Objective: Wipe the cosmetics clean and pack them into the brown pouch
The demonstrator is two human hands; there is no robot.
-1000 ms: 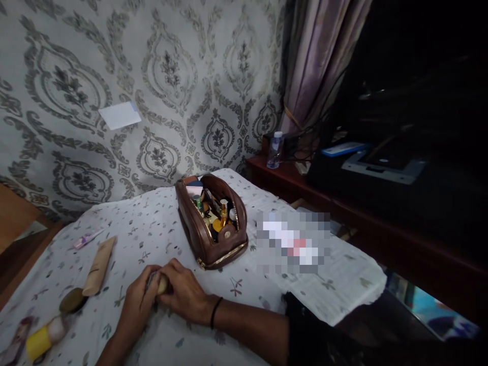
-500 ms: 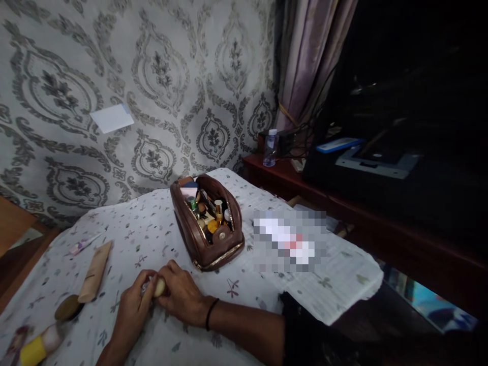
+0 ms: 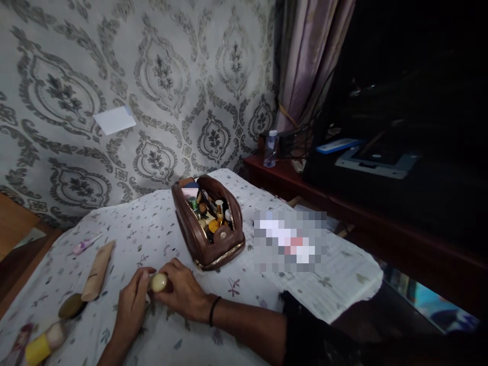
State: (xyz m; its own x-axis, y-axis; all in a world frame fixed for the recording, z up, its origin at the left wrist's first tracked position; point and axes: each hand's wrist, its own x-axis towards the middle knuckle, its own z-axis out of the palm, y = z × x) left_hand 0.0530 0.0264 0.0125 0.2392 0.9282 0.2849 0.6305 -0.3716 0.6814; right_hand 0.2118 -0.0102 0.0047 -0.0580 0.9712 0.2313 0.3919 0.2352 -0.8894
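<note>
Fingers of your right hand clamp a pale round item, nearer you than the brown bag; your left hand slants alongside, finger closure impossible to tell, item's underside hidden.
</note>
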